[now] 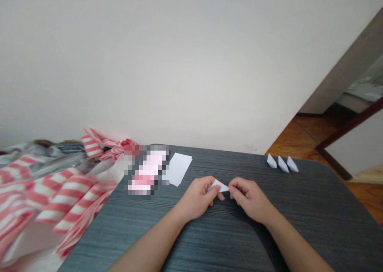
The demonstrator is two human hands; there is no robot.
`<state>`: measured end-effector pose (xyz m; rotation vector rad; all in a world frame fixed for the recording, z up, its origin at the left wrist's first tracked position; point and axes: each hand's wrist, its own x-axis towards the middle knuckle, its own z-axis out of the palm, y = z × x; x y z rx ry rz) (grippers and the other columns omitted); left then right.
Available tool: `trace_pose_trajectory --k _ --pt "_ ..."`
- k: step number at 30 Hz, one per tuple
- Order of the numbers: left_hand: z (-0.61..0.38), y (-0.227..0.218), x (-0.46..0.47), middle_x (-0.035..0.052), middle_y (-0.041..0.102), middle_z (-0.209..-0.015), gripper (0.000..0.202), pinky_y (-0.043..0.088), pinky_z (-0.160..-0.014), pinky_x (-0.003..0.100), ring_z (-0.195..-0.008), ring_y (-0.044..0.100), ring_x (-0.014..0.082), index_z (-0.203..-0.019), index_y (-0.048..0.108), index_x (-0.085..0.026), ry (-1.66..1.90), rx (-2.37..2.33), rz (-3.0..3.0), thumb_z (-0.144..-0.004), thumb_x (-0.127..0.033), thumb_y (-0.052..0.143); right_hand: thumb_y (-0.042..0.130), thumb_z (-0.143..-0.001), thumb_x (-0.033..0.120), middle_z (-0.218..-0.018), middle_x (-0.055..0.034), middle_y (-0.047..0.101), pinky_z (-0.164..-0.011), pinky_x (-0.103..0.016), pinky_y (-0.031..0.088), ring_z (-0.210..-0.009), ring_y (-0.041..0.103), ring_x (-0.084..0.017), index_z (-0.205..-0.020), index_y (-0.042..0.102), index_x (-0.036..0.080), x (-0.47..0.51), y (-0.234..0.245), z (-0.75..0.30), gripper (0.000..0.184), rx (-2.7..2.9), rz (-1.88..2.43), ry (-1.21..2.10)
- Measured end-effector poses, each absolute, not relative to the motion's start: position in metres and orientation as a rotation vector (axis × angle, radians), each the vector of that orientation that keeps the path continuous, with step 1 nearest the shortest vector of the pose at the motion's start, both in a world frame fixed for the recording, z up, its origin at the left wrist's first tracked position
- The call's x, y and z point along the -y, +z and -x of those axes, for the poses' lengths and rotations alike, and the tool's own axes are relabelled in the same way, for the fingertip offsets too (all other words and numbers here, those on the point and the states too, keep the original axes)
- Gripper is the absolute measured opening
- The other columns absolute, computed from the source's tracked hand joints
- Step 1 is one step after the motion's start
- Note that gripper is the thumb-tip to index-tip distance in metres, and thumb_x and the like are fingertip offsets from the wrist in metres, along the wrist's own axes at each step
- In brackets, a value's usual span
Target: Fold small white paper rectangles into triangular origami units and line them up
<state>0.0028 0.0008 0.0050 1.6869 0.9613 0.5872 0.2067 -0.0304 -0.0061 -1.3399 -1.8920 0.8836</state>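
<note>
Three folded papers [283, 164], one held paper [220, 185], one paper stack [180, 168].

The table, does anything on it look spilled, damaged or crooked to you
Nothing looks spilled or damaged on the table. The only slight oddity is the paper stack beyond the left hand: its edges don't line up squarely. The pixelated object beside it is too obscured to judge.

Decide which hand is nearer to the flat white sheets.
Left. The left hand sits just right of the white sheets, nearer the camera; the right hand is farther right.
</note>
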Motion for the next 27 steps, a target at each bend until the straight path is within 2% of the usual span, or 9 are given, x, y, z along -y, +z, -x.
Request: trace_pose_trajectory --k 8,14,17,19,21,23,27 --pt "-0.004 0.005 0.000 -0.0008 0.061 -0.060 0.033 0.038 -0.053 0.019 -0.052 0.050 0.0102 -0.080 0.069 -0.015 0.592 -0.945 -1.674 -0.093 -0.037 0.049 0.053 -0.090 0.021 -0.064 0.0019 0.057 -0.057 -0.023 0.037 -0.059 0.051 -0.012 -0.074 0.061 0.018 0.028 -0.011 -0.206 0.018 1.923 1.350 0.863" --pt "-0.001 0.000 -0.003 0.0004 0.058 -0.055 0.045 0.038 -0.053 0.022 -0.052 0.051 0.0113 -0.083 0.073 -0.013 0.615 -0.868 -1.624 -0.094 -0.048 0.046 0.052 -0.090 0.021 -0.061 0.0029 0.055 -0.055 -0.022 0.037 -0.056 0.050 -0.012 -0.073 0.058 0.018 0.028 -0.008 -0.207 0.018 1.870 1.359 0.939" --pt "0.000 -0.008 -0.006 0.0062 0.065 -0.067 0.061 0.040 -0.053 0.024 -0.051 0.053 0.0121 -0.089 0.072 -0.011 0.683 -0.775 -1.398 -0.096 -0.057 0.031 0.049 -0.092 0.020 -0.056 0.0044 0.053 -0.054 -0.022 0.038 -0.051 0.049 -0.011 -0.074 0.055 0.019 0.029 -0.009 -0.210 0.019 1.800 1.350 1.052" --pt "0.000 -0.013 -0.008 0.0071 0.066 -0.073 0.059 0.039 -0.049 0.024 -0.050 0.054 0.0123 -0.098 0.068 -0.012 0.743 -0.810 -1.265 -0.093 -0.061 0.036 0.048 -0.093 0.020 -0.053 0.0053 0.052 -0.052 -0.021 0.038 -0.048 0.048 -0.011 -0.075 0.055 0.019 0.029 -0.011 -0.212 0.019 1.764 1.343 1.113" --pt "-0.001 -0.015 -0.008 0.0041 0.064 -0.073 0.049 0.038 -0.048 0.022 -0.051 0.052 0.0112 -0.105 0.066 -0.014 0.744 -0.851 -1.279 -0.091 -0.056 0.047 0.047 -0.093 0.021 -0.050 0.0058 0.052 -0.050 -0.021 0.037 -0.045 0.047 -0.010 -0.075 0.055 0.019 0.029 -0.013 -0.212 0.020 1.743 1.338 1.168" --pt "-0.002 -0.013 -0.006 0.0015 0.063 -0.073 0.036 0.039 -0.051 0.021 -0.054 0.050 0.0106 -0.108 0.067 -0.016 0.704 -0.863 -1.403 -0.090 -0.044 0.054 0.047 -0.093 0.021 -0.048 0.0061 0.052 -0.049 -0.020 0.037 -0.043 0.048 -0.010 -0.075 0.055 0.019 0.029 -0.014 -0.211 0.020 1.742 1.340 1.212" --pt "-0.003 -0.009 -0.004 0.0032 0.066 -0.084 0.024 0.042 -0.062 0.022 -0.069 0.055 0.0129 -0.102 0.073 -0.019 0.670 -0.812 -1.618 -0.087 -0.021 0.054 0.048 -0.093 0.023 -0.045 0.0071 0.051 -0.048 -0.020 0.037 -0.041 0.048 -0.010 -0.073 0.055 0.019 0.030 -0.013 -0.207 0.022 1.747 1.378 1.242"
